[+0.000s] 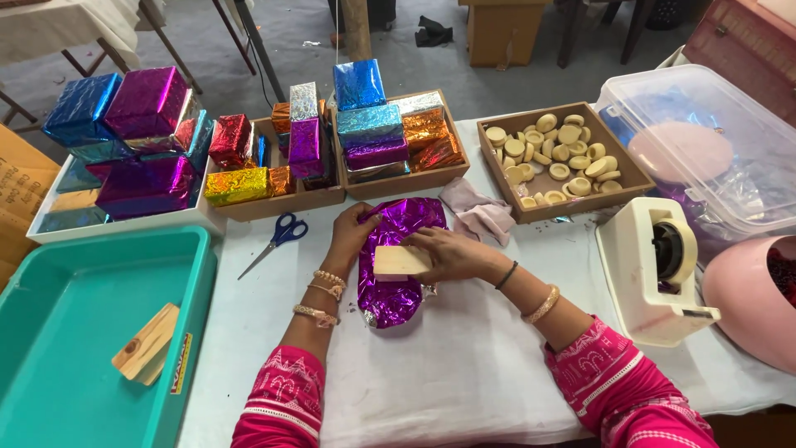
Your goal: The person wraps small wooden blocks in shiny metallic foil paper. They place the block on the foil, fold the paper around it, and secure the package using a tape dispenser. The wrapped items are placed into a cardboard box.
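Left hand: the left hand point(352, 239) lies on the left edge of the purple foil sheet point(396, 261), fingers point(370, 220) bent down onto the foil and pressing it rather than closed around anything.
Right hand: the right hand point(448, 253) rests on the small pale wooden block point(400, 261), fingers together along its top and right end, holding it down on the foil.
Foil and block: the crinkled sheet lies spread on the white tabletop point(464, 365) right in front of the person, with the block across its middle.
Just beyond: blue-handled scissors point(276, 241) lie to the left of the foil, and a crumpled pale cloth point(481, 211) to its right.
Back row: wooden trays point(298, 197) hold foil-wrapped boxes point(377, 137) in blue, purple, red, gold and orange; another wooden tray point(623, 170) holds round pale wooden pieces point(554, 153).
Right side: a cream tape dispenser point(655, 270) stands near the right forearm, with a clear plastic bin point(705, 141) behind it and a pink bowl point(750, 303) beside it.
Left side: a teal tub point(75, 332) holds one wooden block point(145, 344).
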